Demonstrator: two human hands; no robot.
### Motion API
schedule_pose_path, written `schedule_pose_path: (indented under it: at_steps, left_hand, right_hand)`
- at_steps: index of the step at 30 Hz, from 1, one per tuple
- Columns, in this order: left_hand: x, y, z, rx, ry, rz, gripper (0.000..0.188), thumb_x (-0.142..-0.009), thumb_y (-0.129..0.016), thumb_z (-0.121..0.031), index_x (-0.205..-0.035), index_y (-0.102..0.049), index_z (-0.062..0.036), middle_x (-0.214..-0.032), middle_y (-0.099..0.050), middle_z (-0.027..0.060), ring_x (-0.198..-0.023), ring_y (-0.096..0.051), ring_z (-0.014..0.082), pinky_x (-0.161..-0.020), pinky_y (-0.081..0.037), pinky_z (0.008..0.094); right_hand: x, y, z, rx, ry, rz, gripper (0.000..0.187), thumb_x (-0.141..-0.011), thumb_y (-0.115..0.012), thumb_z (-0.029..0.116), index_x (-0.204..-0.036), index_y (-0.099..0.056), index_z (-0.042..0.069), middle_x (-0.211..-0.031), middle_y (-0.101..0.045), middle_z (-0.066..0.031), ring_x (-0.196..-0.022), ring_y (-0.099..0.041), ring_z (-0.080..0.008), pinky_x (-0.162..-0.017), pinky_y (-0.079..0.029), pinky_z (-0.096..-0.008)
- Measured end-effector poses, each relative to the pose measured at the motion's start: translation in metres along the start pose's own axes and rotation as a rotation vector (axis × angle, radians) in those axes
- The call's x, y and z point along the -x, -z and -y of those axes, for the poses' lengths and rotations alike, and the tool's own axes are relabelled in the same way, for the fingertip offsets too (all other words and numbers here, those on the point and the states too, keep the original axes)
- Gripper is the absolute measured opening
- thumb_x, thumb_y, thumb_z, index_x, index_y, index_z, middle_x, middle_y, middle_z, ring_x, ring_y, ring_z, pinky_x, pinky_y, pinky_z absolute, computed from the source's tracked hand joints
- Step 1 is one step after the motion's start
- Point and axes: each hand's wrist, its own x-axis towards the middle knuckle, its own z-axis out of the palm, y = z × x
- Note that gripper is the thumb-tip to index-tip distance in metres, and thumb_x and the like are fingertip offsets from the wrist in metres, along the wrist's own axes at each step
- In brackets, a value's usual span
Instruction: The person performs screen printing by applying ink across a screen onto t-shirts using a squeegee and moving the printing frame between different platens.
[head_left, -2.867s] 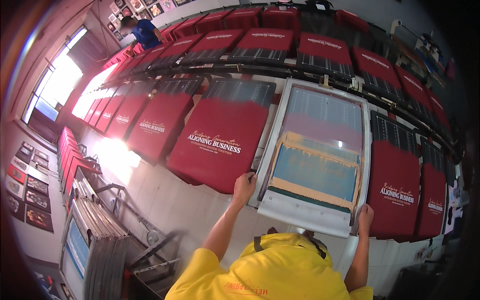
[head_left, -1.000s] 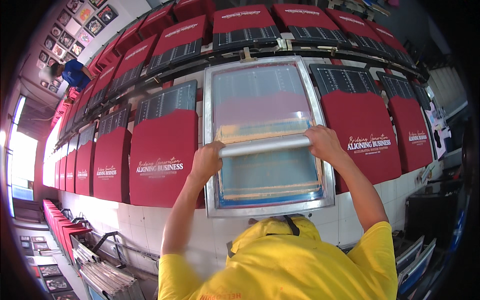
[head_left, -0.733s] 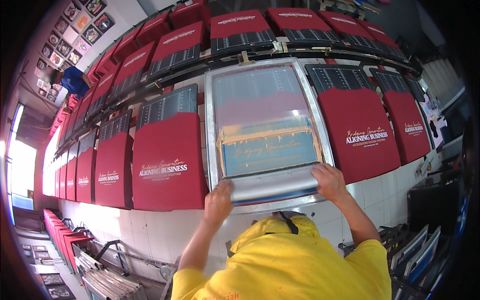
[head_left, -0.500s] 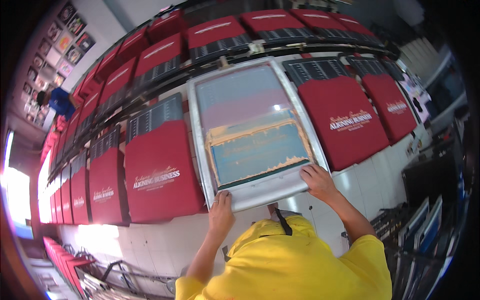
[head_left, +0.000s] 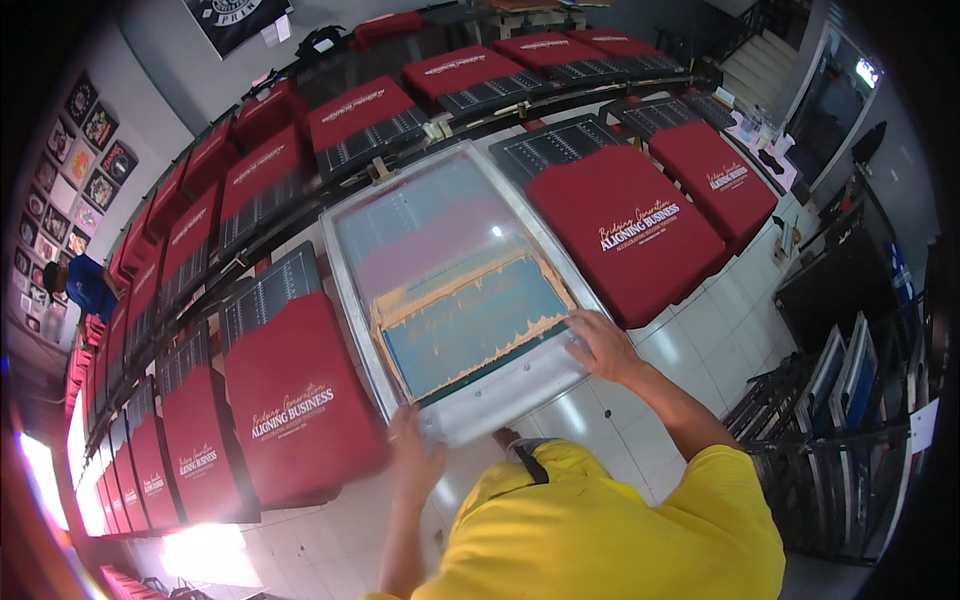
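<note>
A silver-rimmed printing screen (head_left: 500,393) lies over a board in the middle, sloping down toward me. Its see-through mesh (head_left: 420,215) shows red fabric beneath; orange-tan ink (head_left: 455,275) borders the blue-grey print area (head_left: 470,322). At the near right corner of the rim, my right hand (head_left: 607,347) has its fingers curled over the metal. My left hand (head_left: 415,455) is at the near left corner, smeared by motion, so I cannot tell whether it touches the rim. Printed red shirts lie on boards either side: one on the left (head_left: 300,360), one on the right (head_left: 610,190).
Several more red shirts (head_left: 365,105) sit on boards along a curving dark rail (head_left: 440,130). A person in blue (head_left: 90,285) stands far left. Framed screens (head_left: 850,370) stand in a rack at right, beside a black box (head_left: 825,290). The floor is white tile (head_left: 650,420).
My view has shifted and tilted, so the screen appears farther left and more turned. The left hand has shifted from the near rim to its left corner; the right stays by the right corner.
</note>
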Motion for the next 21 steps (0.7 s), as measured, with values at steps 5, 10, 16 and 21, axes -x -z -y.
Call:
schedule_pose_path:
  at_steps: [5, 10, 16, 21]
  left_hand:
    - [-0.014, -0.024, 0.063, 0.144, 0.484, -0.184, 0.041, -0.093, -0.053, -0.014, -0.127, -0.05, 0.0075, -0.127, -0.053, 0.0262, -0.113, -0.055, 0.0355, -0.097, -0.044, 0.0418]
    - [-0.021, -0.033, 0.104, 0.285, 0.617, -0.054, 0.032, -0.096, -0.047, -0.017, -0.108, -0.063, 0.0075, -0.085, -0.062, 0.0136, -0.081, -0.06, 0.022, -0.077, -0.047, 0.0343]
    - [-0.031, -0.019, 0.09, 0.535, 0.734, -0.138, 0.031, -0.097, -0.05, -0.02, -0.1, -0.065, 0.0065, -0.076, -0.059, 0.0041, -0.071, -0.055, 0.0136, -0.066, -0.045, 0.0306]
    - [-0.024, -0.014, 0.099, 0.689, 0.742, -0.156, 0.033, -0.098, -0.05, -0.022, -0.104, -0.064, 0.0067, -0.08, -0.061, 0.0046, -0.072, -0.055, 0.0125, -0.063, -0.045, 0.0297]
  right_hand:
    - [-0.029, -0.03, -0.056, 0.13, -0.394, -0.308, 0.037, -0.093, -0.056, 0.022, -0.119, -0.055, -0.004, -0.114, -0.06, -0.0222, -0.106, -0.057, -0.039, -0.089, -0.048, -0.0465]
    - [-0.037, -0.062, -0.089, -0.097, -0.553, -0.398, 0.025, -0.095, -0.048, 0.02, -0.098, -0.063, 0.001, -0.095, -0.064, -0.024, -0.093, -0.06, -0.0438, -0.082, -0.047, -0.0507]
    - [-0.047, -0.044, -0.073, -0.205, -0.796, -0.293, 0.037, -0.095, -0.048, 0.029, -0.087, -0.066, -0.002, -0.089, -0.064, -0.0286, -0.09, -0.06, -0.0487, -0.078, -0.046, -0.0532]
    - [-0.05, -0.047, -0.08, -0.194, -0.82, -0.224, 0.041, -0.094, -0.048, 0.031, -0.083, -0.067, -0.003, -0.085, -0.064, -0.029, -0.088, -0.061, -0.0492, -0.076, -0.046, -0.0524]
